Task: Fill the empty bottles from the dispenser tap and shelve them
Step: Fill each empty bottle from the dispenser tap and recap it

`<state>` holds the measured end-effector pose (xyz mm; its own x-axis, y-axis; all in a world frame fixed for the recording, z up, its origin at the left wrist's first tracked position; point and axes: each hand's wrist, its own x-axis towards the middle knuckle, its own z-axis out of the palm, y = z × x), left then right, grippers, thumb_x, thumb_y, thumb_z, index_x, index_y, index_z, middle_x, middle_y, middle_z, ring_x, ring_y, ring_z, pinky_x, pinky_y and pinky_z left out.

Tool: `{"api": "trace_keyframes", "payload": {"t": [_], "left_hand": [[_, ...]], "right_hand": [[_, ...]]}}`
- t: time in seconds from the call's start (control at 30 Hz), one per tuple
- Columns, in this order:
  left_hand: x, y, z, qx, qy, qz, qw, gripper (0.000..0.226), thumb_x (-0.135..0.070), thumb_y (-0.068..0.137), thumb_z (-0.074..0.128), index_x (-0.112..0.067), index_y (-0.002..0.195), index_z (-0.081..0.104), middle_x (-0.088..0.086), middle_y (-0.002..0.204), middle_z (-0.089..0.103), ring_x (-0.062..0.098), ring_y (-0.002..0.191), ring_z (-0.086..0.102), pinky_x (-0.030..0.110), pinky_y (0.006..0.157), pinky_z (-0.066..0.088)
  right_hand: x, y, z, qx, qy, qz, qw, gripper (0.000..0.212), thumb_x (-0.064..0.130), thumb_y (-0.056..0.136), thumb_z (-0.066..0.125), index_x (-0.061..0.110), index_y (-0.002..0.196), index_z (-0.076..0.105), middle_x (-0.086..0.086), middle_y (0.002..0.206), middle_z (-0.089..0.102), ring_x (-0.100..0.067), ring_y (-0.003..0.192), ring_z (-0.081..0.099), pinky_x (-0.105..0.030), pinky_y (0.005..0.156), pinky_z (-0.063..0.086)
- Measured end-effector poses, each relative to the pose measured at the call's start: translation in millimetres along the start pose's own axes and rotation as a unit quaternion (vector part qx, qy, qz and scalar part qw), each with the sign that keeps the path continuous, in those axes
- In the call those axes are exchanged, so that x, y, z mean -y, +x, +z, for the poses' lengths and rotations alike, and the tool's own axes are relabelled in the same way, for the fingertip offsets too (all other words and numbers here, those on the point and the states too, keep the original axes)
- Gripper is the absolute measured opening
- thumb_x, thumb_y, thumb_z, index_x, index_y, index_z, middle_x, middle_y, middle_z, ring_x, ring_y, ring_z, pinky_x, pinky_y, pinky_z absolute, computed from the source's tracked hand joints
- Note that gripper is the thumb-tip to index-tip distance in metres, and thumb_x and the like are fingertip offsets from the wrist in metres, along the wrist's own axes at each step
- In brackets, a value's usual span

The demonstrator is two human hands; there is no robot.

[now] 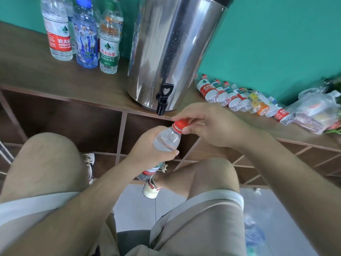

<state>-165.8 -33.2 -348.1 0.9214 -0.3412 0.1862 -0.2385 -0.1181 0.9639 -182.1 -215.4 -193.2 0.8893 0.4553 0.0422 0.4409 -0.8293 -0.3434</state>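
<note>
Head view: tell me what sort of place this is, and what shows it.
Probably a makeshift indoor water-refill station: a steel dispenser with a tap sits on a low wooden cubby shelf, standing bottles on one side, capped bottles lying in a row on the other.

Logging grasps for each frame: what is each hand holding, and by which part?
Left hand grips the bottle round its upper body; right hand pinches its red cap.

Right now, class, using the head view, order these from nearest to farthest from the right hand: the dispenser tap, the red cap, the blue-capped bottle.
1. Red cap, pinched by the right hand itself.
2. Dispenser tap, just up and to the left, at the counter edge.
3. Blue-capped bottle, standing far left, towards the wall.
</note>
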Motion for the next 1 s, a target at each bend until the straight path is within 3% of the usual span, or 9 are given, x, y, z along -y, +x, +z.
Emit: {"api": "trace_keyframes", "payload": {"t": [0.2, 0.3, 0.4, 0.57, 0.67, 0.73, 0.8, 0.9, 1.0], "left_hand": [[-7.1, -3.1, -6.3, 0.011, -0.007, 0.015, 1.0, 0.042, -0.023, 0.076, 0.09, -0.034, 0.108, 0.066, -0.018, 0.098, 0.07, 0.001, 0.095, 0.067, 0.004, 0.075, 0.048], [-14.8, -3.0, -12.5, 0.006, 0.004, 0.032, 0.999, 0.041, -0.024, 0.077, 0.09, -0.035, 0.108, 0.065, -0.019, 0.097, 0.07, 0.0, 0.096, 0.066, 0.002, 0.077, 0.046], [-28.9, -0.2, -22.7, 0.025, -0.011, 0.033, 0.999, 0.041, -0.022, 0.078, 0.089, -0.036, 0.107, 0.065, -0.02, 0.097, 0.071, -0.001, 0.098, 0.067, 0.003, 0.076, 0.048], [-56.7, -0.4, -36.7, 0.073, -0.087, 0.058, 0.992, 0.035, -0.009, 0.077, 0.089, -0.032, 0.095, 0.069, -0.008, 0.094, 0.075, 0.011, 0.096, 0.072, 0.014, 0.078, 0.055], [-68.8, -0.8, -49.9, 0.078, -0.101, 0.084, 0.988, 0.036, -0.015, 0.072, 0.087, -0.031, 0.099, 0.071, 0.001, 0.096, 0.076, 0.019, 0.097, 0.073, 0.024, 0.084, 0.059], [-73.9, 1.2, -59.8, 0.051, -0.065, 0.099, 0.992, 0.036, -0.016, 0.073, 0.09, -0.033, 0.099, 0.071, -0.004, 0.096, 0.076, 0.013, 0.095, 0.073, 0.02, 0.08, 0.056], [-79.6, 4.2, -67.6, -0.052, 0.029, 0.125, 0.99, 0.037, -0.017, 0.074, 0.09, -0.036, 0.095, 0.067, -0.014, 0.092, 0.073, 0.002, 0.091, 0.069, 0.012, 0.075, 0.051], [-83.7, 16.7, -85.6, -0.232, 0.197, 0.184, 0.935, 0.034, -0.011, 0.07, 0.087, -0.027, 0.083, 0.059, -0.006, 0.075, 0.065, 0.009, 0.078, 0.06, 0.023, 0.07, 0.049], [-83.5, 25.4, -129.1, -0.224, 0.07, 0.105, 0.966, 0.035, -0.006, 0.072, 0.091, -0.02, 0.092, 0.066, -0.005, 0.08, 0.072, 0.001, 0.079, 0.067, 0.012, 0.071, 0.049]], "right_hand": [[17.4, 13.5, -10.2, 0.094, -0.168, 0.023, 0.981, 0.028, 0.034, 0.103, 0.064, 0.019, 0.128, 0.063, 0.008, 0.112, 0.056, -0.01, 0.102, 0.051, -0.025, 0.081, 0.036], [22.0, 15.5, -17.9, 0.107, -0.158, -0.015, 0.982, 0.023, 0.025, 0.104, 0.064, 0.015, 0.124, 0.06, 0.004, 0.112, 0.057, -0.011, 0.1, 0.049, -0.034, 0.091, 0.041], [23.4, 17.6, -32.0, 0.089, -0.139, -0.083, 0.983, 0.018, 0.018, 0.1, 0.064, 0.014, 0.118, 0.063, 0.011, 0.104, 0.055, -0.011, 0.097, 0.05, -0.035, 0.087, 0.044], [36.7, 25.6, -59.6, 0.073, -0.221, -0.162, 0.959, 0.045, 0.053, 0.107, 0.041, 0.016, 0.122, 0.063, 0.008, 0.106, 0.058, -0.014, 0.099, 0.055, -0.032, 0.088, 0.044], [53.9, 40.1, -64.4, 0.002, -0.307, -0.283, 0.909, 0.044, 0.047, 0.108, 0.039, 0.01, 0.097, 0.062, -0.006, 0.089, 0.06, -0.02, 0.085, 0.048, -0.032, 0.076, 0.036], [63.8, 58.2, -61.7, -0.032, -0.327, -0.316, 0.89, 0.041, 0.035, 0.108, 0.039, 0.012, 0.08, 0.058, -0.006, 0.075, 0.055, -0.023, 0.074, 0.045, -0.035, 0.068, 0.035], [80.8, 81.5, -59.2, -0.014, -0.342, -0.204, 0.917, 0.049, 0.037, 0.108, 0.032, 0.014, 0.068, 0.049, 0.0, 0.064, 0.047, -0.021, 0.061, 0.042, -0.032, 0.061, 0.03], [109.9, 117.9, -54.2, 0.03, -0.358, -0.009, 0.933, 0.063, 0.043, 0.111, 0.025, 0.012, 0.06, 0.044, -0.003, 0.063, 0.043, -0.017, 0.058, 0.037, -0.033, 0.058, 0.029], [133.7, 155.6, -48.1, -0.032, -0.345, -0.045, 0.937, 0.065, 0.052, 0.109, 0.027, 0.013, 0.061, 0.046, -0.003, 0.064, 0.047, -0.018, 0.059, 0.041, -0.032, 0.055, 0.025]]}}
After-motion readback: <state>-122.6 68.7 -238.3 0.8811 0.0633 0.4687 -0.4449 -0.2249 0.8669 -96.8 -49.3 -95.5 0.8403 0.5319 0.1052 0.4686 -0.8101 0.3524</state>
